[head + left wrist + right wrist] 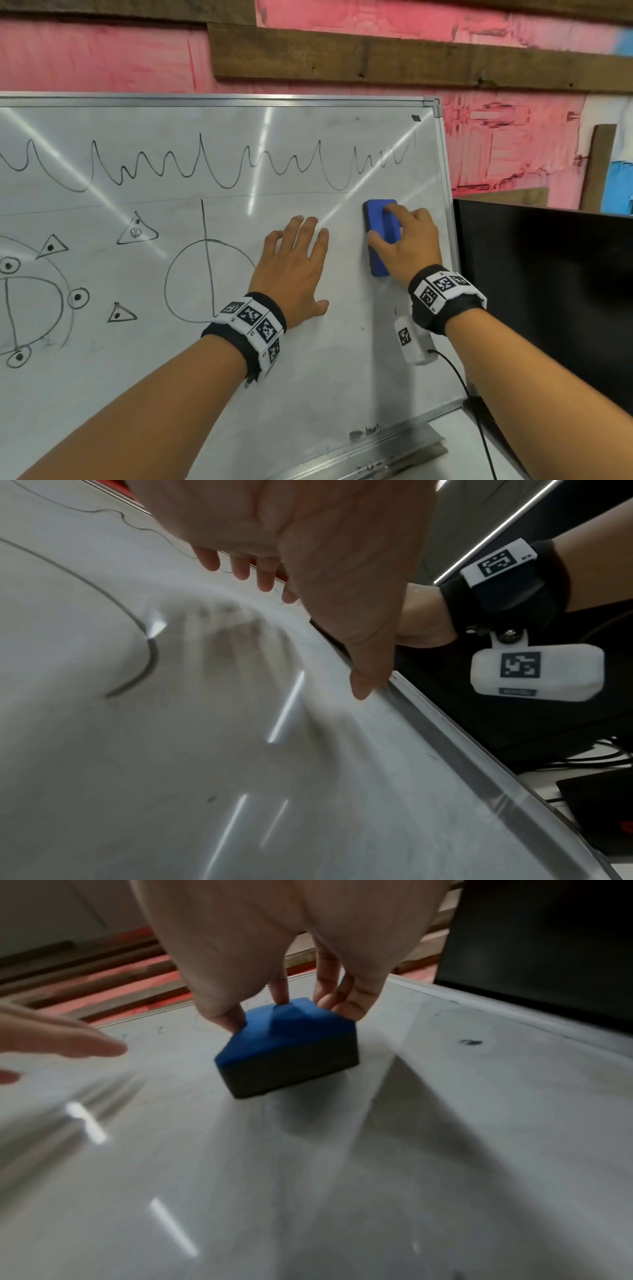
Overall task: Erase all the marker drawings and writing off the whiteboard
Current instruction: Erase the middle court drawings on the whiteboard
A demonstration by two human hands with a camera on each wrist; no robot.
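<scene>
The whiteboard (308,359) leans against a pink wall. A wavy black line (205,164) runs across its upper part; a circle with a vertical line (205,274) and triangles and dotted circles (51,246) fill the left. My right hand (407,240) grips a blue eraser (382,236) with a dark felt base (291,1072), pressed on the board near its right edge. My left hand (294,270) lies flat on the board, fingers straight, just left of the eraser. The left wrist view shows my left hand's fingers (240,566) touching the board (205,750).
A black monitor (548,291) stands right beside the board's right frame (448,205). A metal tray ledge (394,448) runs along the bottom edge. A black cable (462,380) hangs from my right wrist. Wooden planks (376,58) cross the wall above.
</scene>
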